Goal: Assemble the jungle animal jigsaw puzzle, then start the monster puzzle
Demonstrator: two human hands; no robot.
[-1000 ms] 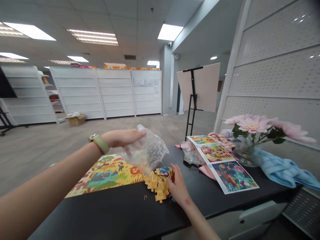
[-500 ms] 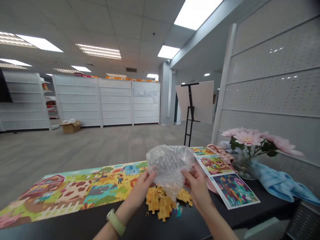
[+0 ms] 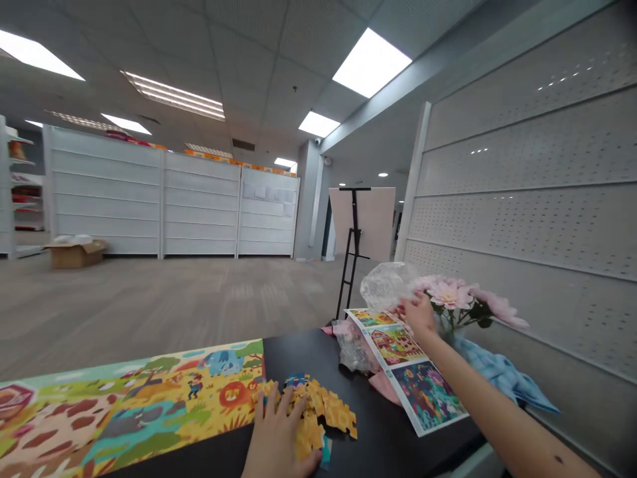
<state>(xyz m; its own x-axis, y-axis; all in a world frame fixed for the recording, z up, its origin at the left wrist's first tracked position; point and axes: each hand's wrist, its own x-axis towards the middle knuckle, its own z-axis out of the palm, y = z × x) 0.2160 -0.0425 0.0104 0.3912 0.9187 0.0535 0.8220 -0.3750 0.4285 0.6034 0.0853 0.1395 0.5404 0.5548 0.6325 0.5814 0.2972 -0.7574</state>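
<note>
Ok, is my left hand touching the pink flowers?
No, your left hand is on the yellow puzzle pieces, well away from the pink flowers.

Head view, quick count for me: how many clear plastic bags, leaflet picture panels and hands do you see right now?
Clear plastic bags: 2 (one by the right hand at, one on the black table at)
Picture panels on the leaflet: 3
Hands: 2 (right hand, left hand)
Total: 7

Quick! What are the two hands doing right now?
Left hand: open, fingers spread on the yellow jigsaw pieces.
Right hand: closed, seems to hold the clear bubble-wrap bag.
</note>
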